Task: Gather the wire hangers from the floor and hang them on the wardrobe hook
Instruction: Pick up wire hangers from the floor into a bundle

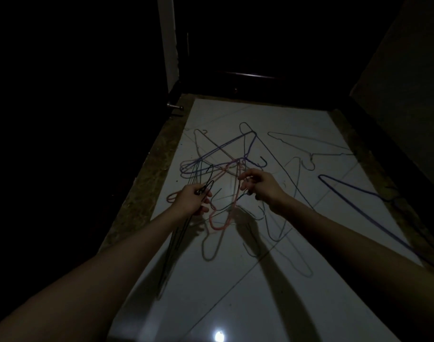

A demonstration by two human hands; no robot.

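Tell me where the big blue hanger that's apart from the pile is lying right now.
In the head view, the big blue hanger lies on the white tiled floor at the right, beyond the right hand, near the dark right-hand edge.

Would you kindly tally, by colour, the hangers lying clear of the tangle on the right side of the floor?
Blue hanger: 1
Pale grey hanger: 1
Total: 2
The central tangle is too knotted and dim to count.
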